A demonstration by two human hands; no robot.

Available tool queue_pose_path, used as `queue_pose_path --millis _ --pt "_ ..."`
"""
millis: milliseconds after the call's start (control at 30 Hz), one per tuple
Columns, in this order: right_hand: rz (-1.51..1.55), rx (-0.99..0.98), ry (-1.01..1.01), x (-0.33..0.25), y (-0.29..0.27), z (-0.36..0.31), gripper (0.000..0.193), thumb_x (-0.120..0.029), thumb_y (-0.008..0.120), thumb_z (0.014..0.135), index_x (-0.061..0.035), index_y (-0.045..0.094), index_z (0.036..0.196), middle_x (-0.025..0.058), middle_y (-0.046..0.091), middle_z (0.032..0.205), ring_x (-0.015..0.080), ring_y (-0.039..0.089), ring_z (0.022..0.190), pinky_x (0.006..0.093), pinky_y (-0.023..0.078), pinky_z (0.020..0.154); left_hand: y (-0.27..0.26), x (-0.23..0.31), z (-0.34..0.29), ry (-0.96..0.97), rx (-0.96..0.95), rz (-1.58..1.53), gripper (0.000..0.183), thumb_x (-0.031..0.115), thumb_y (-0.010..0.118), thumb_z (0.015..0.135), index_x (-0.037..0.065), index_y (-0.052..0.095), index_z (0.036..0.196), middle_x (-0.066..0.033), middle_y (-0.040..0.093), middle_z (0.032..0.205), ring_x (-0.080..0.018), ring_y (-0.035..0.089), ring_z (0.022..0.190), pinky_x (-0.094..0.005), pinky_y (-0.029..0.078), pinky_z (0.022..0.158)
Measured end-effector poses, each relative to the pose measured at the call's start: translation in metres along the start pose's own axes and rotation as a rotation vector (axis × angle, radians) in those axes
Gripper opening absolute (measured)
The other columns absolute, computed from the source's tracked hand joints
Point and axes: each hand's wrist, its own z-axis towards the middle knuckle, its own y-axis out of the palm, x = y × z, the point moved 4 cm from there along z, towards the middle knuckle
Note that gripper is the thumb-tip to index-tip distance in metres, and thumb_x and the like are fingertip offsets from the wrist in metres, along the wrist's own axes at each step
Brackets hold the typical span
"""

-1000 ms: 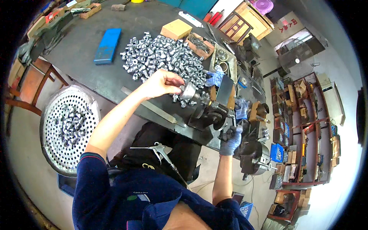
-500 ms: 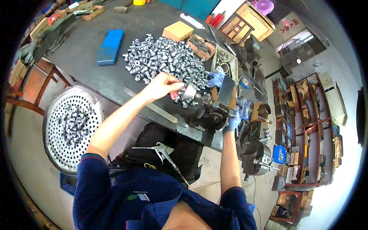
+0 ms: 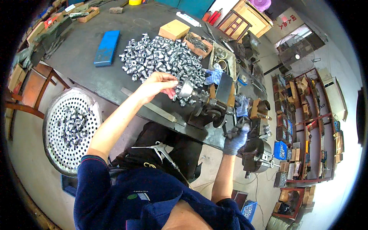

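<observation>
Chuck (image 3: 185,90) seen just right of left hand (image 3: 159,86)

A perforated tray (image 3: 53,132) is seen left of that half-curled hand; whether anything is pinched cannot be told. Farther right, the gloved right hand (image 3: 235,140) is blurred, its grip unclear.

- Left hand (image 3: 158,85): I see the fingertips at the chuck (image 3: 186,90); whether they pinch a part, I cannot tell.
- Right hand (image 3: 235,142): motion blur smears the gloved fingers; I cannot determine their grip.
- Pile of metal fittings (image 3: 160,57): upper pieces conceal the lower ones; surface detail is too small for me to read.
- Dark panel (image 3: 224,88): covers part of the bench (image 3: 78,50) from my view.
- Blue bin (image 3: 280,152): contents too small to identify.
- Yellow object (image 3: 135,2): cut off by the top edge.
</observation>
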Motion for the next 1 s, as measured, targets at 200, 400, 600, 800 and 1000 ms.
queue_pose_path --millis 200,400,600,800,1000 --pt "-0.247 0.137 -0.01 0.062 -0.03 0.072 0.032 -0.036 0.059 0.083 -0.0044 0.058 0.088 0.0067 0.057 0.082 0.0162 0.056 0.076 0.0285 0.047 0.067 -0.022 0.01 -0.028 0.012 0.069 0.134 0.03 0.018 0.063 0.082 -0.006 0.057 0.099 -0.0086 0.062 0.076 -0.0155 0.061 0.061 -0.0265 0.05 0.06" --pt "-0.269 0.106 -0.254 0.02 -0.008 0.138 0.022 -0.026 0.06 0.082 -0.0061 0.06 0.09 0.0036 0.06 0.077 0.0095 0.051 0.056 0.0227 0.04 0.048 -0.109 0.032 -0.145 -0.018 0.42 0.535 0.023 0.011 0.06 0.08 -0.008 0.059 0.093 -0.0091 0.061 0.07 -0.0117 0.057 0.057 -0.0245 0.046 0.052" --pt "-0.106 -0.029 -0.199 -0.031 0.048 0.046 0.036 -0.039 0.051 0.088 -0.0039 0.055 0.083 0.0013 0.056 0.068 0.0068 0.05 0.053 0.0184 0.035 0.041 -0.197 0.037 -0.303 -0.31 0.852 1.22 0.019 0.011 0.062 0.071 -0.004 0.061 0.082 -0.0139 0.06 0.062 -0.0205 0.059 0.059 -0.0308 0.046 0.056" --pt "-0.121 -0.014 -0.144 -0.025 0.037 -0.012 0.033 -0.038 0.059 0.084 -0.0067 0.053 0.078 -0.0053 0.038 0.054 0.0019 0.029 0.043 0.0174 0.024 0.037 -0.167 0.047 -0.278 -0.275 0.906 1.691 0.024 0.015 0.064 0.071 0.002 0.062 0.091 -0.0209 0.062 0.076 -0.0331 0.062 0.074 -0.04 0.048 0.067" --pt "-0.135 0.12 0.03 0.043 -0.025 0.012 0.037 -0.04 0.063 0.081 -0.0032 0.054 0.078 -0.0049 0.04 0.053 0.0037 0.034 0.04 0.0188 0.027 0.036 -0.069 0.019 -0.097 0.128 0.52 1.374 0.03 0.026 0.064 0.075 0.009 0.062 0.1 -0.0151 0.064 0.084 -0.0313 0.061 0.083 -0.0417 0.049 0.072"
